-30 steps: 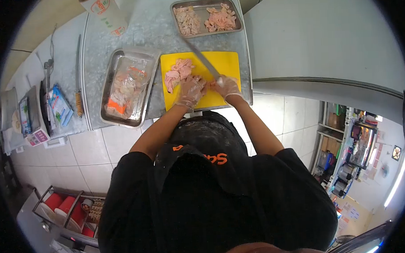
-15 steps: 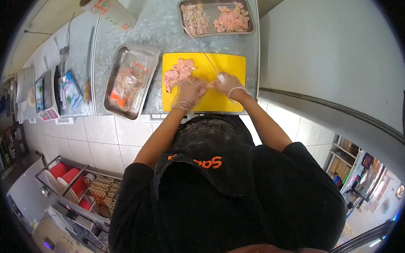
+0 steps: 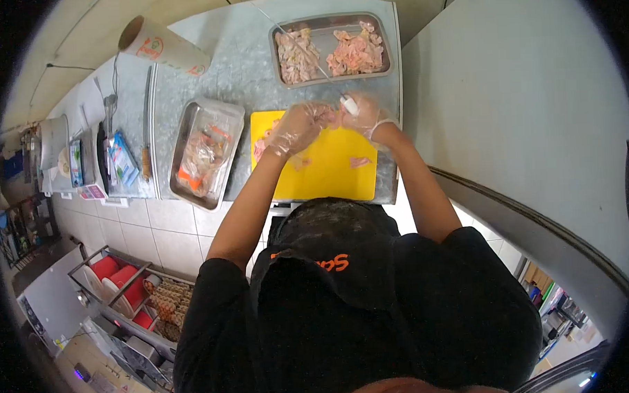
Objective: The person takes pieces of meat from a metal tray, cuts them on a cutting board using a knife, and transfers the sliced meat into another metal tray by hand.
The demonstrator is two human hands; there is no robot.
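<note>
My left hand (image 3: 300, 129), in a clear plastic glove, is closed on a piece of pink meat over the upper part of the yellow cutting board (image 3: 328, 179). Close beside it, my right hand (image 3: 364, 116), also gloved, grips the white handle of a knife (image 3: 351, 106). The long thin blade points up and left across the metal tray (image 3: 330, 75). In that tray lie a pale meat pile (image 3: 297, 56) and a pinker one (image 3: 356, 51). More meat (image 3: 260, 148) is partly hidden beside my left hand. A small scrap (image 3: 360, 162) lies lower on the board.
Left of the board, a second metal tray (image 3: 217, 193) holds bagged meat (image 3: 201, 157). A printed paper roll or tub (image 3: 162, 49) lies at the back left. A long tool with a wooden handle (image 3: 146, 163) rests farther left. A large pale panel (image 3: 505, 107) borders the counter's right side.
Both hands have moved up the board, with the knife still in my right hand. Small meat scraps now show on the lower board. The camera view has shifted.
</note>
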